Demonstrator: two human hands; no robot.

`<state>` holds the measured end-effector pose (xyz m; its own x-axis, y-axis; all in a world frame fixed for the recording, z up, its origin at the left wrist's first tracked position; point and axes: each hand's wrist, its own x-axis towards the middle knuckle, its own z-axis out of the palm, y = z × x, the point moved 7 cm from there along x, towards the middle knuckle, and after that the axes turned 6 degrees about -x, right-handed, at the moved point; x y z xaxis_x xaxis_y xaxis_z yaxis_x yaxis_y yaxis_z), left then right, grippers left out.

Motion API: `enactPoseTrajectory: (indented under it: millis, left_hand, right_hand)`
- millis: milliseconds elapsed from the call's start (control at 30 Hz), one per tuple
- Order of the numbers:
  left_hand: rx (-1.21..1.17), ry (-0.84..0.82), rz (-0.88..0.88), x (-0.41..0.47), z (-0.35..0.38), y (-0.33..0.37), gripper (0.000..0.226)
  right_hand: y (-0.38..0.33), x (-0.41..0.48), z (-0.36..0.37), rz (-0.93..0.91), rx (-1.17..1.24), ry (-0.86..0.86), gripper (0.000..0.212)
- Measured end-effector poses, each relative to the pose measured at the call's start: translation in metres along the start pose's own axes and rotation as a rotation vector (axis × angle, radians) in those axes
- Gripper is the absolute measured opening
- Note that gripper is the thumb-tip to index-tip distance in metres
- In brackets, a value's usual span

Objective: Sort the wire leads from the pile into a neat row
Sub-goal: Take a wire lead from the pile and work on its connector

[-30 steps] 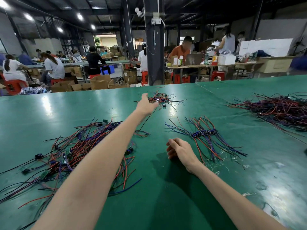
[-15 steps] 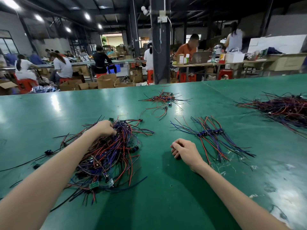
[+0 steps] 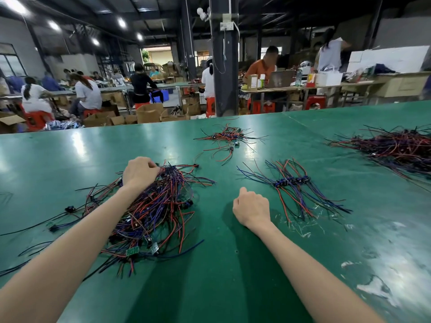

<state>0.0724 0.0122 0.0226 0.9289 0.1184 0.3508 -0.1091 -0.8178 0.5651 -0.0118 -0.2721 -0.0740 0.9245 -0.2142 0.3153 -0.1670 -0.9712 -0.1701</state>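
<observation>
A left hand curls its fingers into the tangled pile of wire leads on a green table, the right hand fisted empty beside the neat row; a hasty pull risks dragging snagged leads along.

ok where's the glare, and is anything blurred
Head view: white glare on the glossy green tabletop, far centre and lower right; the tangled red, blue and black wire pile held by the left hand looks slightly smeared; wide lens bows the far edge.

Two hands, three wire piles, one neat row
</observation>
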Motion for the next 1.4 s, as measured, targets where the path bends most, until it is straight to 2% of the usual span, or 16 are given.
enactPoseTrajectory:
  millis: [167, 300, 367, 433, 533, 600, 833, 967, 1033, 1167, 1233, 1300, 1400]
  left_hand:
    - [0.03, -0.186, -0.039, 0.002, -0.001, 0.013, 0.011]
    - [0.043, -0.211, -0.083, -0.002, -0.008, 0.017, 0.018]
    - [-0.018, -0.169, -0.107, 0.0, -0.017, 0.015, 0.016]
    - [-0.065, -0.059, -0.094, 0.002, -0.031, 0.017, 0.018]
    - [-0.114, 0.186, 0.021, -0.001, -0.057, 0.033, 0.018]
    - [-0.109, 0.279, 0.082, -0.003, -0.069, 0.043, 0.017]
    - [-0.18, 0.193, 0.039, 0.003, -0.076, 0.054, 0.016]
    - [-0.333, 0.212, 0.014, 0.0, -0.078, 0.057, 0.012]
    - [-0.493, 0.217, 0.009, -0.006, -0.076, 0.063, 0.007]
    - [-1.061, -0.018, -0.09, -0.03, -0.049, 0.079, 0.013]
    - [-1.22, -0.155, -0.174, -0.051, -0.026, 0.085, 0.016]
    - [-1.346, -0.297, -0.304, -0.075, 0.003, 0.087, 0.022]
    - [-1.554, -0.517, -0.526, -0.113, 0.046, 0.092, 0.028]
  right_hand:
    - [0.003, -0.002, -0.002, 0.047, 0.026, 0.018, 0.014]
    - [0.007, -0.003, -0.005, 0.077, 0.037, 0.028, 0.015]
    - [0.006, -0.003, -0.005, 0.072, 0.033, 0.028, 0.015]
    - [0.005, -0.003, -0.006, 0.06, 0.026, 0.023, 0.015]
    - [0.004, -0.003, -0.007, 0.042, 0.019, 0.009, 0.015]
    - [0.003, -0.004, -0.006, 0.028, 0.023, -0.003, 0.015]
    - [0.011, -0.004, -0.006, 0.046, 0.108, -0.011, 0.016]
    - [0.015, -0.004, -0.005, 0.063, 0.171, -0.029, 0.018]
    - [0.017, -0.004, -0.005, 0.07, 0.199, -0.034, 0.018]
    - [0.018, -0.005, -0.005, 0.072, 0.264, -0.056, 0.017]
    - [0.02, -0.005, -0.003, 0.07, 0.342, -0.08, 0.018]
    - [0.024, -0.004, -0.003, 0.078, 0.54, -0.087, 0.019]
    - [0.03, -0.003, -0.007, 0.084, 0.985, -0.076, 0.01]
